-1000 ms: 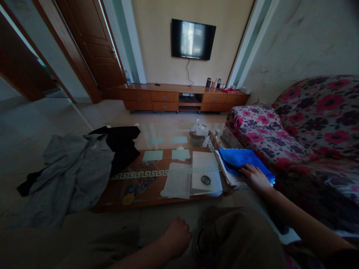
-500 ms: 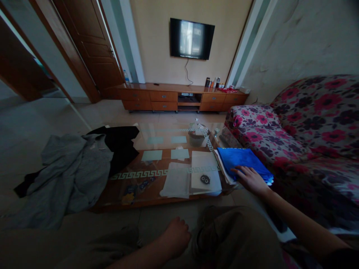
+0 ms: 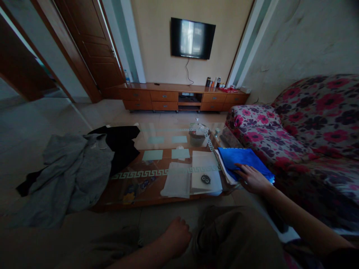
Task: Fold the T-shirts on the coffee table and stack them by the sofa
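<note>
A folded blue cloth (image 3: 244,158) lies at the right end of the glass coffee table (image 3: 179,172), on top of a pale stack whose edges show at its left. On its near part rests my right hand (image 3: 252,179), fingers stretched out over the fabric and slightly bent. My left hand (image 3: 178,235) is closed in a loose fist above my lap, in front of the table, with nothing visible in it. A grey garment (image 3: 81,164) and a black garment (image 3: 123,145) lie heaped over the table's left end.
White papers (image 3: 176,181) and a small black round object with two pale rings (image 3: 206,179) appear at the table's middle. A basket (image 3: 198,136) stands beyond it. A flowered sofa (image 3: 308,138) is on the right; a low wooden cabinet (image 3: 165,97) stands under the television (image 3: 193,38).
My right hand has slid slightly to the right over the blue cloth, its fingers a little more bent. My left hand stays where it was.
</note>
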Motion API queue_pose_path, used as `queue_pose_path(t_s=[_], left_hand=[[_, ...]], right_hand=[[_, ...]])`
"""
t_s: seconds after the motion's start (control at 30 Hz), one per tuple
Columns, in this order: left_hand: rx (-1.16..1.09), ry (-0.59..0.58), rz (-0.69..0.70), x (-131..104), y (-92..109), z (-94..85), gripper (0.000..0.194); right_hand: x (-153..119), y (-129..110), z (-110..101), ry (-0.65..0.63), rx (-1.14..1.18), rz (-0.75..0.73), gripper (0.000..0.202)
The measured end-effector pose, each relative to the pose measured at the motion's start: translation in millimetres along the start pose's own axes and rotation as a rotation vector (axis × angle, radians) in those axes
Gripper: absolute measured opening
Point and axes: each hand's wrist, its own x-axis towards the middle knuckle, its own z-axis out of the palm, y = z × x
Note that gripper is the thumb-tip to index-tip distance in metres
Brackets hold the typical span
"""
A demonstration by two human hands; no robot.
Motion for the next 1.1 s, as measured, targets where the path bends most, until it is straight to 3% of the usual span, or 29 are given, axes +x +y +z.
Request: queue_pose_path(t_s=[0.13,0.37,0.57,0.73,0.9,1.1], left_hand=[[0.01,0.0,0.006,-1.0,0.2,-0.1,0.02],[-0.003,-0.017,0.003,-1.1,-0.9,-0.7,0.02],[-0.009,-0.003,0.004,-2.5,-1.2,-0.7,0.021],[-0.021,-0.013,0.009,-2.4,-0.9,-2.2,0.022],[-0.008,-0.013,0.004,-1.0,-1.4,-0.2,0.022],[-0.005,-0.025,0.001,0.4,-2.7,4.2,0.022]], right_hand=[[-0.3,3.5,7.4,0.004,-0.036,0.085,0.05],[2.7,2.6,7.6,0.018,-0.017,0.126,0.029],[-1.9,6.0,15.5,0.022,-0.085,0.106,0.055],[-0.8,4.6,18.6,0.017,-0.161,0.119,0.048],[6.0,1.2,15.9,0.042,-0.228,0.229,0.056],[10.8,-0.3,6.1,0.048,-0.065,0.145,0.028]])
